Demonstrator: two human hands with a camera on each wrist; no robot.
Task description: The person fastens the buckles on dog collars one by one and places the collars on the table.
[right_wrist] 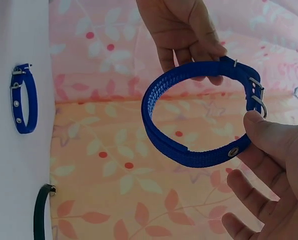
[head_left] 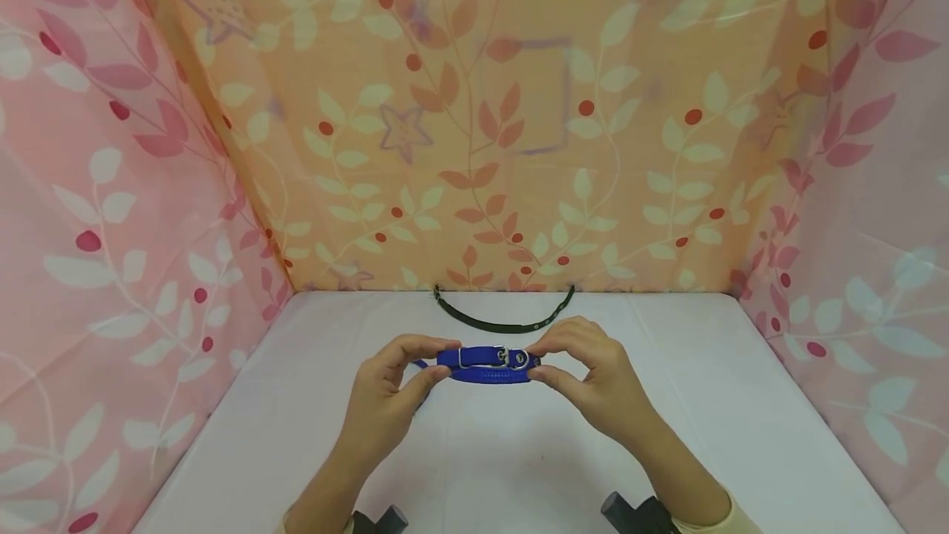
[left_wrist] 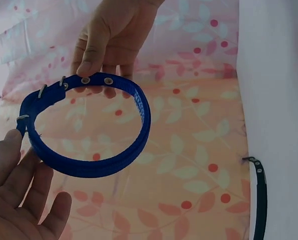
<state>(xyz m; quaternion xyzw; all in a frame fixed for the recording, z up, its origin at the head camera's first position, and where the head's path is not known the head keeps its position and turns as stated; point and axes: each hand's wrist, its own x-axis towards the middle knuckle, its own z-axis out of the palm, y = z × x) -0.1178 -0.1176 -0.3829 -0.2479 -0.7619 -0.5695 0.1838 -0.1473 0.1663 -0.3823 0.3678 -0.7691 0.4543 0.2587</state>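
Observation:
A blue dog collar point(head_left: 482, 355), buckled into a loop, is held up between both hands over the table. Its metal buckle and D-ring face me. My left hand point(head_left: 389, 386) pinches the left end between thumb and fingers, beside a metal keeper. At the buckle end, my right hand point(head_left: 596, 373) pinches the strap. The left wrist view shows the round loop point(left_wrist: 91, 170) and the eyelets near the right hand point(left_wrist: 121, 37). A second blue collar point(right_wrist: 33, 107) lies on the table, mostly hidden behind my left hand in the head view.
A dark green collar point(head_left: 493, 326) lies in an open curve near the table's back edge. White cloth covers the table point(head_left: 504, 468). Leaf-patterned curtains point(head_left: 474, 147) stand behind and on both sides. Dark devices point(head_left: 391, 520) are worn at the wrists.

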